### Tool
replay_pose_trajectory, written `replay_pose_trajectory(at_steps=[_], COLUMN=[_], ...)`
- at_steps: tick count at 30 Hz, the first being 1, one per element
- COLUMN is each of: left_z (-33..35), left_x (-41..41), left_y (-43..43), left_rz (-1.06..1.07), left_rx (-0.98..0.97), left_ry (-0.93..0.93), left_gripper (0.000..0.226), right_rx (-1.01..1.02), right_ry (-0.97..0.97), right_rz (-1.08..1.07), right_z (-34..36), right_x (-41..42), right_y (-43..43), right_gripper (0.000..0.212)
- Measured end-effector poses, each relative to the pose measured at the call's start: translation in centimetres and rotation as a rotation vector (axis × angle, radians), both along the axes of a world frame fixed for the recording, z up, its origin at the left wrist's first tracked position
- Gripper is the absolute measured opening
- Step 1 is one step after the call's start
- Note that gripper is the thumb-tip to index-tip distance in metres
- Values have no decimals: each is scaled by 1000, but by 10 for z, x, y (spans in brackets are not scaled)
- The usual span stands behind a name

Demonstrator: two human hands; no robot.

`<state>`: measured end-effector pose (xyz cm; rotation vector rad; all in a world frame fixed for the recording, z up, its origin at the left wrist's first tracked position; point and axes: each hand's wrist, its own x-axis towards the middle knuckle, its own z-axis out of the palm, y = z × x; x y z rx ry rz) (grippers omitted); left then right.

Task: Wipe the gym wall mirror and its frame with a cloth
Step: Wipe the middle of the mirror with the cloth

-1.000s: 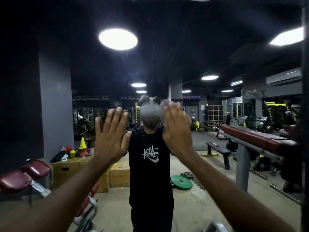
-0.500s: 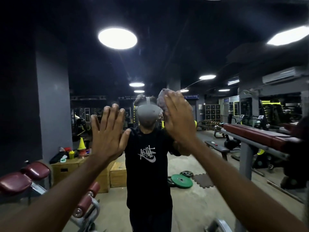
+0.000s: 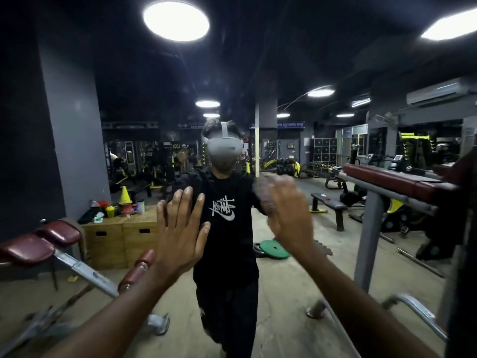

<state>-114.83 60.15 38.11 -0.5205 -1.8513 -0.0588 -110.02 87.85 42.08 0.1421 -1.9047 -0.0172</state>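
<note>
The wall mirror (image 3: 335,60) fills the view and reflects the gym and a person in a black T-shirt. My left hand (image 3: 180,233) lies flat on the glass with its fingers straight and spread, at the reflection's chest height. My right hand (image 3: 289,215), blurred by motion, presses a greyish cloth (image 3: 261,195) against the glass with straight fingers. Only the cloth's edge shows past my fingertips; the hand hides the rest. A dark upright strip (image 3: 464,293) at the far right may be the mirror's frame.
All else is reflection: a maroon padded bench (image 3: 38,244) at the left, a padded bar on a grey post (image 3: 366,228) at the right, wooden boxes (image 3: 121,236) with cones and bottles, a green weight plate (image 3: 273,249) on the floor.
My right hand has swept the cloth down the glass from head height to chest height. My left hand stays flat on the mirror in about the same place.
</note>
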Motion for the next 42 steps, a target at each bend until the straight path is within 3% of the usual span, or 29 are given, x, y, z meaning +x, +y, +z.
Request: replay_pose_trajectory(at_steps=[2,4,5,7,10,12,14,17,18,20,23,26,28,30,32,34,36,39,40,42], left_z=[-12,-16,-16,-15,-14,-12,-8,4,9,13,13,23,40,61,73,75,75,92,99,108], left_x=[0,0,0,-1,-1,-3,-7,-15,-18,-23,-23,-23,-25,-28,-29,-30,-31,-33,-34,-38], left_y=[-8,-15,-16,-16,-19,-30,-54,-93,-103,-114,-119,-130,-147,-160,-170,-171,-171,-182,-188,-197], left_rz=[15,26,26,18,-16,-8,15,65,81,104,92,63,85,93,76,60,43,36,33,36], left_rx=[-32,-69,-77,-75,-78,-76,-22,67,76,38,17,6,35,84,73,52,55,71,77,64], left_ry=[-27,-38,-34,-31,-35,-20,-17,-47,-55,-41,-33,-11,5,-14,-40,-39,-36,-37,-42,-37], left_gripper=[70,71,72,71,70,69,70,72,72,71,68,67,67,69,69,68,67,67,68,67], right_rx=[-352,-765,-832,-701,-157,73,-75,-721,-792,-661,-139,154,70,-250,-560,-522,-286,42,35,-200], right_ry=[136,327,355,277,129,58,33,250,269,175,138,94,152,257,337,293,187,152,172,256], right_rz=[-18,4,-23,-11,140,166,80,-7,-8,-13,43,124,68,-57,-34,21,124,127,61,-46], right_z=[-18,-46,-60,-85,-107,-96,-74,-50,-47,-51,-57,-26,6,39,61,60,43,52,66,102], right_x=[11,12,6,-8,-16,-13,-9,-4,-7,-18,-34,-34,-29,-26,-31,-40,-47,-45,-40,-34], right_y=[31,23,6,-43,-91,-75,-48,-39,-58,-110,-174,-164,-139,-116,-134,-178,-204,-172,-158,-141], right_gripper=[50,56,58,65,63,58,59,62,66,76,75,83,85,74,69,71,70,70,72,67])
